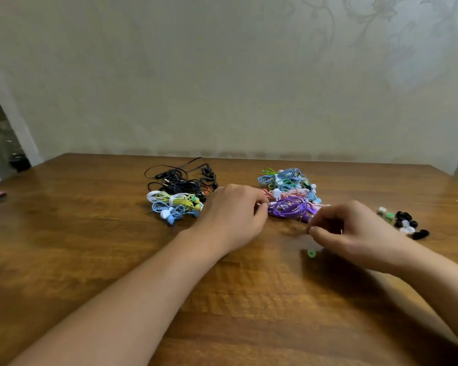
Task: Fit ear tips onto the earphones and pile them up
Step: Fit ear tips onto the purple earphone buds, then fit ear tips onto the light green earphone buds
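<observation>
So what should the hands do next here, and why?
Probably draw the purple earphones out of the right-hand pile toward the body. The left hand pinches them at one end and the right hand pinches something small at the other, though the blur hides what. A loose green ear tip lies close by, ready to fit.

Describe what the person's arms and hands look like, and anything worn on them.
Both forearms are bare as far as the picture shows: no sleeves or cuffs in view. The left hand and right hand wear no gloves, and no watch, bracelet or ring is visible. Fingernails are too blurred to describe.
</observation>
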